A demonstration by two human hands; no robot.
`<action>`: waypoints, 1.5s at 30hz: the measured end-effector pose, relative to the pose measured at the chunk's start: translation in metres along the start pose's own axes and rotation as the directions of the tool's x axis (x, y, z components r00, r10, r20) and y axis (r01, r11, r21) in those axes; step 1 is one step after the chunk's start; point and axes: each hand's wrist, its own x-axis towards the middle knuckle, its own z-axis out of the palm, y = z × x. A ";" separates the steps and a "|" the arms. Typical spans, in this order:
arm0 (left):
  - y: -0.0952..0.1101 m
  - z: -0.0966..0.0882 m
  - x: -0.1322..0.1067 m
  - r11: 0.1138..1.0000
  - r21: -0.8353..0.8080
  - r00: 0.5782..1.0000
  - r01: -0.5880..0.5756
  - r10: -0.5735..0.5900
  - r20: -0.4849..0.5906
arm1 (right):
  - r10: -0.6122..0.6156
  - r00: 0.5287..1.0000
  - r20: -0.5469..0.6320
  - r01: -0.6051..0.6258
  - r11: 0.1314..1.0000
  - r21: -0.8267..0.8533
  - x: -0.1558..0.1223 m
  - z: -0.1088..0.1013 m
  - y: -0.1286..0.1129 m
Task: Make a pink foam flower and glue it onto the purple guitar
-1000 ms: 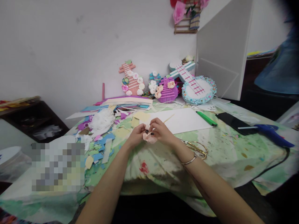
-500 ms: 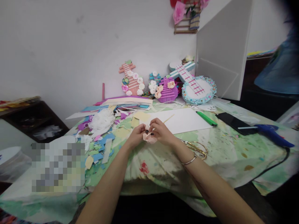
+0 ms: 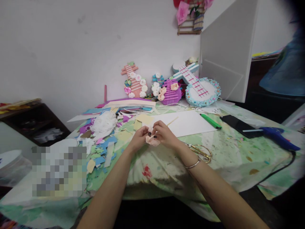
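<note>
Both of my hands meet over the middle of the table on a small pale pink paper flower. My left hand pinches its left side with fingers closed. My right hand grips its right side, fingers curled, and a thin wooden stick pokes out past it over a white sheet. A silver bangle sits on my right wrist. Gold-handled scissors lie just right of that wrist.
Coloured foam scraps litter the left of the paint-stained table cover. Flowered guitar-shaped crafts lean at the back wall. A green marker, black phone and blue glue gun lie right. A white board stands behind.
</note>
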 end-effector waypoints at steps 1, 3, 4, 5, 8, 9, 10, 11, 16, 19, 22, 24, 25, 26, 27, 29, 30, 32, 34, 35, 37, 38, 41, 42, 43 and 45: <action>-0.001 -0.001 0.000 1.000 -0.004 1.000 -0.001 0.001 -0.011 | 0.001 1.000 -0.004 -0.001 1.000 0.003 0.000 0.000 -0.001; -0.003 -0.002 0.001 1.000 -0.009 0.999 -0.001 0.000 -0.033 | 0.003 1.000 -0.009 -0.003 1.000 0.007 0.001 -0.001 -0.002; -0.004 -0.003 0.002 1.000 -0.012 0.999 0.000 0.000 -0.045 | 0.001 1.000 -0.010 -0.001 1.000 0.008 0.001 -0.002 -0.002; -0.005 -0.004 0.002 1.000 -0.014 0.998 -0.002 0.001 -0.057 | -0.003 1.000 -0.011 0.003 1.000 0.006 0.001 -0.002 -0.003; -0.005 -0.005 0.002 0.999 -0.021 0.995 -0.028 0.026 -0.097 | -0.002 1.000 -0.021 0.002 1.000 -0.014 0.001 -0.003 -0.004; -0.005 -0.005 0.001 0.999 -0.025 0.994 -0.043 0.041 -0.100 | 0.005 1.000 -0.026 -0.005 1.000 -0.022 0.001 -0.003 -0.004; -0.004 -0.005 0.000 0.998 -0.029 0.995 -0.056 0.054 -0.086 | 0.014 0.999 -0.034 -0.015 1.000 -0.026 0.001 -0.003 -0.004; -0.003 -0.004 -0.001 0.997 -0.034 0.996 -0.067 0.065 -0.063 | 0.026 0.999 -0.044 -0.027 0.999 -0.027 0.001 -0.003 -0.003; 0.000 -0.001 -0.004 0.992 -0.051 0.994 -0.111 0.111 -0.007 | 0.088 0.989 -0.115 -0.092 0.995 -0.031 0.000 -0.001 0.002; -0.001 -0.001 -0.003 0.985 -0.020 0.984 -0.171 0.170 -0.061 | 0.118 0.982 -0.149 -0.124 0.992 -0.037 0.000 0.000 0.006; -0.002 -0.003 -0.001 0.948 0.190 0.949 -0.254 0.282 -0.137 | 0.129 0.978 -0.166 -0.138 0.989 -0.043 0.000 0.000 0.008; -0.003 -0.004 -0.001 0.879 0.379 0.916 -0.288 0.369 -0.160 | 0.132 0.978 -0.163 -0.140 0.989 -0.041 0.000 0.000 0.008; -0.003 -0.005 -0.001 0.838 0.457 0.901 -0.297 0.404 -0.156 | 0.133 0.978 -0.160 -0.141 0.989 -0.039 0.001 0.000 0.007; -0.003 -0.005 -0.001 0.800 0.516 0.889 -0.307 0.434 -0.145 | 0.136 0.978 -0.159 -0.144 0.989 -0.037 0.001 0.000 0.007; -0.004 -0.005 -0.001 0.766 0.559 0.880 -0.317 0.458 -0.129 | 0.139 0.978 -0.158 -0.146 0.989 -0.033 0.001 0.000 0.007; -0.006 -0.004 -0.001 0.717 0.614 0.868 -0.331 0.486 -0.099 | 0.148 0.977 -0.156 -0.153 0.988 -0.023 0.000 0.001 0.007; -0.007 -0.004 -0.001 0.702 0.629 0.866 -0.332 0.492 -0.092 | 0.156 0.976 -0.155 -0.160 0.987 -0.017 0.000 0.001 0.007; -0.009 -0.004 0.000 0.695 0.641 0.866 -0.326 0.492 -0.093 | 0.173 0.973 -0.151 -0.176 0.984 -0.006 0.000 0.002 0.008; -0.011 -0.004 0.000 0.696 0.641 0.865 -0.324 0.492 -0.097 | 0.182 0.972 -0.147 -0.183 0.983 0.001 0.000 0.002 0.008; -0.012 -0.004 0.000 0.691 0.644 0.863 -0.327 0.497 -0.094 | 0.181 0.973 -0.145 -0.182 0.983 0.004 0.000 0.002 0.008; -0.013 -0.005 0.001 0.672 0.657 0.855 -0.341 0.513 -0.081 | 0.167 0.976 -0.140 -0.168 0.986 0.004 0.000 0.002 0.008; -0.013 -0.005 0.001 0.661 0.665 0.850 -0.347 0.521 -0.074 | 0.160 0.978 -0.136 -0.162 0.987 -0.004 0.000 0.002 0.008; -0.014 -0.005 0.002 0.620 0.698 0.836 -0.360 0.546 -0.054 | 0.171 0.975 -0.144 -0.179 0.983 -0.047 0.001 0.001 0.008; -0.014 -0.005 0.002 0.603 0.710 0.833 -0.363 0.552 -0.043 | 0.182 0.971 -0.154 -0.194 0.979 -0.060 0.001 0.000 0.009; -0.015 -0.005 0.003 0.586 0.722 0.830 -0.368 0.557 -0.029 | 0.195 0.967 -0.164 -0.209 0.976 -0.070 0.002 -0.001 0.010; -0.014 -0.005 0.003 0.559 0.735 0.826 -0.384 0.564 0.003 | 0.210 0.962 -0.174 -0.226 0.971 -0.075 0.002 -0.002 0.011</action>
